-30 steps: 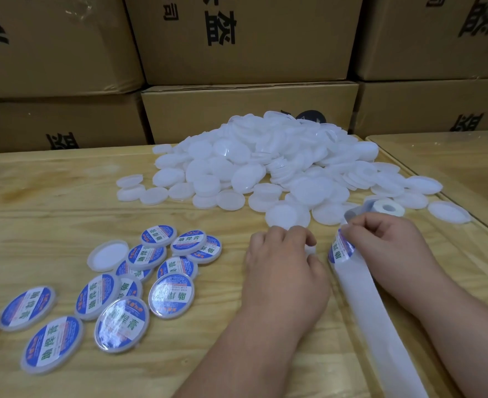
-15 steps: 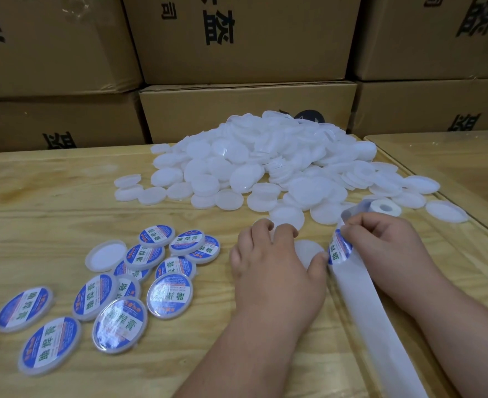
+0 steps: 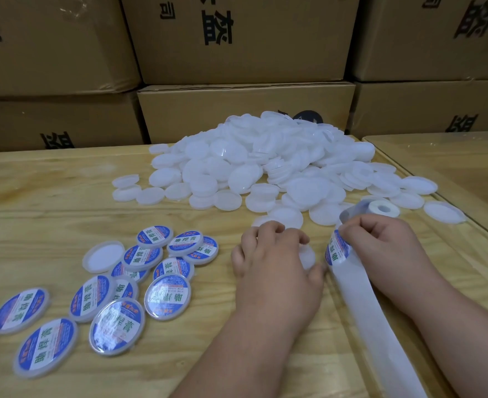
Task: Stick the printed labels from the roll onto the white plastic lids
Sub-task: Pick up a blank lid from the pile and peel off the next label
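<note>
A bare white lid [image 3: 306, 255] is gripped under the curled fingers [image 3: 268, 229] of the left hand [image 3: 274, 271] on the counter [image 3: 50, 202], while a printed label [image 3: 337, 252], pinched by the right hand [image 3: 386, 248], is held just to the lid's right, half-peeled from the backing strip [image 3: 372, 320].

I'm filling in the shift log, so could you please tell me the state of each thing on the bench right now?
Blank lid: flat on the table, held under the left hand.
Label: partly peeled from the backing strip, pinched by the right hand.
Label roll: partly unwound, lying on the table.
Lid pile: unlabelled, heaped.
Labelled lids: finished, loosely overlapping.
One lid: unlabelled, hollow side up.
</note>
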Demonstrator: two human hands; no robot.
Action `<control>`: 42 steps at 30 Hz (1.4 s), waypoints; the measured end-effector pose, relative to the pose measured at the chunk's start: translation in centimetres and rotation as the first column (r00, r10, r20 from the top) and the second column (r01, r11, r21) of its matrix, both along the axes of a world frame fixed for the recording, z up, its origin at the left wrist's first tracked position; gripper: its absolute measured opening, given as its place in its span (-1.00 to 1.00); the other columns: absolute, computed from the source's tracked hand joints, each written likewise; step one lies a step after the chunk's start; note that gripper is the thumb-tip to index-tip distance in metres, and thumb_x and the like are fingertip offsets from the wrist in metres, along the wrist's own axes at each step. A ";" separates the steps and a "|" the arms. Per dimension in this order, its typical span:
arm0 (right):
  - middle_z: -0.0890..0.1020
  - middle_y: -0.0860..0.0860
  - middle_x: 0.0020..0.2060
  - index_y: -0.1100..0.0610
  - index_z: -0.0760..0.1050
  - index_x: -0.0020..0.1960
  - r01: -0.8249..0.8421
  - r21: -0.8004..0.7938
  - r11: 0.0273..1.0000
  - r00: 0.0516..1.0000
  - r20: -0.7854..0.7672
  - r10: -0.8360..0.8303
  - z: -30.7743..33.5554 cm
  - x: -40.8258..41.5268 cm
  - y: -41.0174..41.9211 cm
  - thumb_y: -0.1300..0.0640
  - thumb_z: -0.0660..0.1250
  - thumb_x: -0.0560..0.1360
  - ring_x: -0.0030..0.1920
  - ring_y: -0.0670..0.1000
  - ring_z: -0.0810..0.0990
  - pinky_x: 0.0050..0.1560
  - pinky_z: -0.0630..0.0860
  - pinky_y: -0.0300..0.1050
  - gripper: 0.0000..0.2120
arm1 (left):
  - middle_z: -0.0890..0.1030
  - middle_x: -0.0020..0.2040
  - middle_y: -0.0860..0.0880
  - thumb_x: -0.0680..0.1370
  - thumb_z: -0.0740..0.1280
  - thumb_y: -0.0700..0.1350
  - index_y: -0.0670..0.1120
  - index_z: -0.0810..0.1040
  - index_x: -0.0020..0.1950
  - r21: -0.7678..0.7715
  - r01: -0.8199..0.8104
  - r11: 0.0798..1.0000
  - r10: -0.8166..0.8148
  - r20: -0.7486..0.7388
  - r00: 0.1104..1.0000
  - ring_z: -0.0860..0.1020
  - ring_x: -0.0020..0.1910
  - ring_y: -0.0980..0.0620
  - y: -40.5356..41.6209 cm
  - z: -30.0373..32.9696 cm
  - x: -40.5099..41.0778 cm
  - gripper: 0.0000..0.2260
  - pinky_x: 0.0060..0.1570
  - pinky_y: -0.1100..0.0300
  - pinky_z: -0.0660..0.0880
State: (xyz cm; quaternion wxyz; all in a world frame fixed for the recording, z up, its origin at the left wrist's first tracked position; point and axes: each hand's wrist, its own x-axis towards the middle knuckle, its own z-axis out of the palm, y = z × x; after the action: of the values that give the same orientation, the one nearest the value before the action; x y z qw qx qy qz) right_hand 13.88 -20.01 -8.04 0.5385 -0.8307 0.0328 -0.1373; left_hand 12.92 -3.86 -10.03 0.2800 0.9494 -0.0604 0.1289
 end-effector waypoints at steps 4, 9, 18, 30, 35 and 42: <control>0.42 -0.03 -0.51 0.27 0.50 -0.30 -0.003 0.013 1.000 1.000 0.001 0.003 0.0 0.1 0.0 0.21 0.34 0.52 -0.49 -0.11 0.31 -0.51 0.27 -0.33 -0.76 | 0.07 0.59 0.07 0.52 0.17 0.32 0.15 0.30 0.51 0.106 -0.060 0.993 0.061 -0.008 0.998 -0.05 0.52 -0.04 -0.1 0.0 -0.1 -0.42 0.34 0.00 -0.18; 0.35 -0.08 -0.53 0.25 0.46 -0.32 -0.008 0.002 1.000 1.000 0.010 0.008 0.0 0.1 0.0 0.21 0.33 0.52 -0.51 -0.12 0.26 -0.53 0.22 -0.35 -0.74 | 0.04 0.64 0.02 0.59 0.11 0.24 0.10 0.32 0.51 0.128 -0.038 0.991 0.049 -0.079 0.996 -0.10 0.57 -0.08 0.0 0.2 -0.2 -0.49 0.44 -0.07 -0.15; 0.39 -0.02 -0.50 0.23 0.47 -0.32 -0.015 0.000 1.000 1.000 -0.009 0.015 0.0 0.1 0.0 0.19 0.33 0.53 -0.48 -0.09 0.29 -0.47 0.27 -0.23 -0.74 | 0.01 0.64 -0.03 0.54 0.20 0.32 0.06 0.33 0.49 0.121 -0.069 0.990 0.084 -0.122 0.989 -0.18 0.57 -0.04 0.0 0.4 -0.2 -0.41 0.42 -0.05 -0.25; 0.32 -0.11 -0.56 0.24 0.45 -0.34 0.000 0.001 1.000 1.000 -0.005 0.000 0.1 0.0 0.0 0.20 0.34 0.53 -0.52 -0.13 0.24 -0.54 0.20 -0.35 -0.71 | 0.31 0.49 0.19 0.58 0.28 0.10 0.14 0.39 -0.02 -0.115 -0.003 0.993 0.003 -0.005 1.000 -0.03 0.57 0.11 0.2 0.1 0.2 -0.90 0.37 0.06 -0.09; 0.44 0.11 -0.47 0.22 0.51 -0.31 -0.042 0.065 0.997 0.999 -0.004 0.042 0.2 -0.1 0.1 0.14 0.36 0.56 -0.43 -0.04 0.33 -0.36 0.29 -0.16 -0.71 | 0.40 0.42 0.21 0.59 0.03 0.18 0.05 0.50 0.16 -0.236 0.094 0.967 -0.079 0.073 0.994 0.10 0.53 0.15 0.0 1.2 -0.2 -0.64 0.41 0.14 0.00; 0.47 0.10 -0.41 0.19 0.58 -0.29 -0.144 0.189 0.971 0.989 -0.018 0.150 0.4 -0.3 0.4 0.09 0.38 0.59 -0.37 0.00 0.39 -0.31 0.33 -0.14 -0.70 | 0.59 0.07 0.29 0.59 0.13 0.05 0.30 0.26 0.35 -0.580 0.252 0.774 -0.252 0.081 0.964 0.55 -0.08 0.24 0.2 1.8 -1.0 -0.66 -0.06 0.29 0.47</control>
State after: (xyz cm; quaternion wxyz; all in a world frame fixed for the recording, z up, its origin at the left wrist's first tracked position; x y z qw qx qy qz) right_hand 13.57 -19.62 -7.63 0.6222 -0.7787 -0.0072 -0.0800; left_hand 11.95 -3.63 -8.19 0.5734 0.8000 -0.1440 0.1020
